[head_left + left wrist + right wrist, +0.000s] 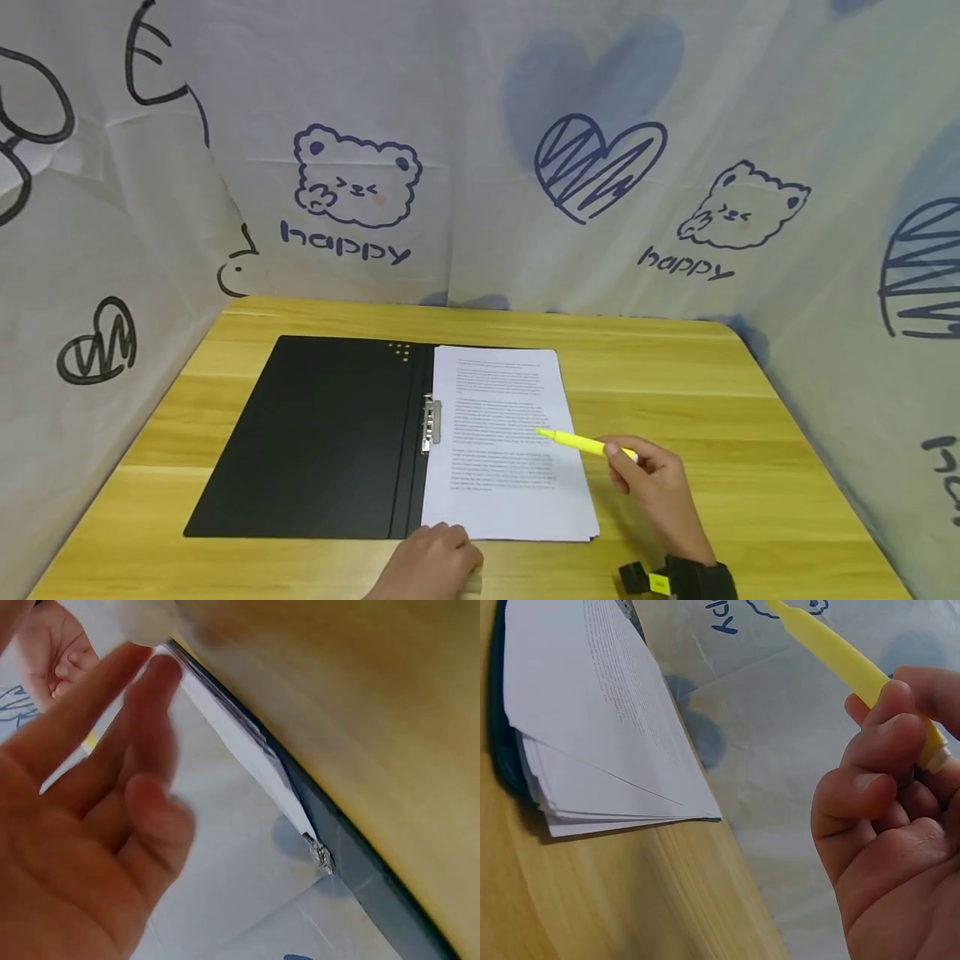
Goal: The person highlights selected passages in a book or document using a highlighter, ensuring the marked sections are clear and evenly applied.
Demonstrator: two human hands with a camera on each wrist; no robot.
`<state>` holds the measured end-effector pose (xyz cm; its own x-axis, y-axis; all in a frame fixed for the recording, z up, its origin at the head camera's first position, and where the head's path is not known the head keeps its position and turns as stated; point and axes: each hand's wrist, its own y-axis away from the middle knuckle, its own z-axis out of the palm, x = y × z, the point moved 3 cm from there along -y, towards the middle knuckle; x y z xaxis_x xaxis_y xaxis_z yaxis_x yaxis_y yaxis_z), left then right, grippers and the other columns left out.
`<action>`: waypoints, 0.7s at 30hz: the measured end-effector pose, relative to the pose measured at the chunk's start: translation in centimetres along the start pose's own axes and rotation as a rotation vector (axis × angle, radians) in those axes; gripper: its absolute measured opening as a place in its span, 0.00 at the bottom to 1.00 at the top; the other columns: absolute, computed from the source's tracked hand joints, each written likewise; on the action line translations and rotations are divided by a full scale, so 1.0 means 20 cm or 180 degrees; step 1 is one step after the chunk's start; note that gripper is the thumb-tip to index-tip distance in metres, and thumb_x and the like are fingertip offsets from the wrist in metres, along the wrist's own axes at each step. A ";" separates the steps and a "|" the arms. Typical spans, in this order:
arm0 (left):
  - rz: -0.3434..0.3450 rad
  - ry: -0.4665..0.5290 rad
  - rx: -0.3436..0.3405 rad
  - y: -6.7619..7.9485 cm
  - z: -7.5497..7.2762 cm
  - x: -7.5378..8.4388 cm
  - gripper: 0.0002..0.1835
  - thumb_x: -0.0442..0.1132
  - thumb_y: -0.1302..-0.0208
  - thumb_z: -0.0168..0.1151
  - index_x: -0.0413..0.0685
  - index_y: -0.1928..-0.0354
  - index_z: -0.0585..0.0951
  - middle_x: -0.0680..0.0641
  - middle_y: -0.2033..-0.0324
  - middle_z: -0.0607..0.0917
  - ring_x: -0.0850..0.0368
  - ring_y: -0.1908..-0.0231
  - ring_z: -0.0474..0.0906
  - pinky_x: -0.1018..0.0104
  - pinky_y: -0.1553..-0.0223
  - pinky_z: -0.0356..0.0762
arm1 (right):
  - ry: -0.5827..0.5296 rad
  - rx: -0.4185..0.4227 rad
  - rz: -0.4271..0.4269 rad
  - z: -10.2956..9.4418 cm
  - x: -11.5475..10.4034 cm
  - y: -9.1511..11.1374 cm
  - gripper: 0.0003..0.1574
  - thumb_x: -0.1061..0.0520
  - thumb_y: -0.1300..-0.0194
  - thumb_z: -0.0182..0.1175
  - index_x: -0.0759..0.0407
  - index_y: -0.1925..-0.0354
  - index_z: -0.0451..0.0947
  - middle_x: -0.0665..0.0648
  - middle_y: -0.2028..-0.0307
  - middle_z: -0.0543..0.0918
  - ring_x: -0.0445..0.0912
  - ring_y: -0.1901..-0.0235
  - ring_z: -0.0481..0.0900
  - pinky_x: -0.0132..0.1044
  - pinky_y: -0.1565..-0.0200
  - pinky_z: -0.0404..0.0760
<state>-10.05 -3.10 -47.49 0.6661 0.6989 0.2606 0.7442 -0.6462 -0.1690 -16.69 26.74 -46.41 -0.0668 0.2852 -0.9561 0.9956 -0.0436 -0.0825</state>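
A black folder (300, 442) lies spread on the table, a stack of printed sheets (502, 417) on its right half. Beside the stack, my right hand (652, 479) grips a yellow highlighter (573, 440) by its rear part, between thumb and fingers. Its narrow tip points left and overlaps the printed lines in the head view. In the right wrist view, the same highlighter (847, 664) slants up away from the curled fingers. My left hand (435, 562) is at the lower edge of the sheets near the folder's spine. Its fingers (154, 712) are loosely bent, with nothing seen in them.
A metal clip (431, 423) sits on the folder's spine. Yellow wood-grained table (675, 383) extends around the folder. White cloth (480, 167) with drawn bears and hearts hangs behind and at both sides. A black band (701, 577) circles the right wrist.
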 end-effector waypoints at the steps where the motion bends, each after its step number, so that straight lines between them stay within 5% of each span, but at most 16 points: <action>1: -0.0052 0.0054 0.0085 0.00 -0.02 -0.01 0.16 0.56 0.44 0.74 0.51 0.68 0.89 0.57 0.73 0.81 0.66 0.72 0.74 0.72 0.70 0.71 | 0.0004 0.0000 0.0022 0.00 0.00 0.00 0.19 0.49 0.24 0.62 0.64 0.50 0.86 0.59 0.76 0.77 0.47 0.78 0.72 0.40 0.72 0.75; 7: -0.0525 0.0201 0.0394 -0.02 -0.10 -0.12 0.34 0.57 0.47 0.80 0.46 0.42 0.85 0.42 0.42 0.81 0.46 0.43 0.76 0.49 0.44 0.76 | 0.0022 0.0030 0.0042 0.00 -0.01 0.01 0.18 0.49 0.25 0.63 0.63 0.50 0.87 0.60 0.77 0.76 0.48 0.78 0.72 0.39 0.73 0.73; 13: -0.0867 0.0522 -0.0060 -0.02 -0.09 -0.28 0.48 0.59 0.48 0.80 0.56 0.25 0.73 0.34 0.22 0.58 0.25 0.24 0.48 0.25 0.33 0.53 | 0.0018 0.0012 -0.0024 0.00 -0.02 0.01 0.18 0.51 0.25 0.63 0.64 0.49 0.87 0.59 0.77 0.76 0.48 0.79 0.71 0.40 0.74 0.73; 21: -0.1404 0.0939 -0.0708 -0.02 -0.07 -0.36 0.46 0.61 0.43 0.76 0.62 0.23 0.70 0.32 0.20 0.52 0.24 0.22 0.40 0.21 0.31 0.38 | -0.0001 0.0076 -0.0040 0.01 -0.03 0.01 0.17 0.52 0.25 0.63 0.65 0.51 0.87 0.57 0.79 0.75 0.46 0.80 0.70 0.39 0.76 0.70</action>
<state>-15.11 -8.31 -48.04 0.2291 0.8225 0.5205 0.8987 -0.3842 0.2116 -16.40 26.32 -45.97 -0.0793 0.2854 -0.9551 0.9929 -0.0627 -0.1011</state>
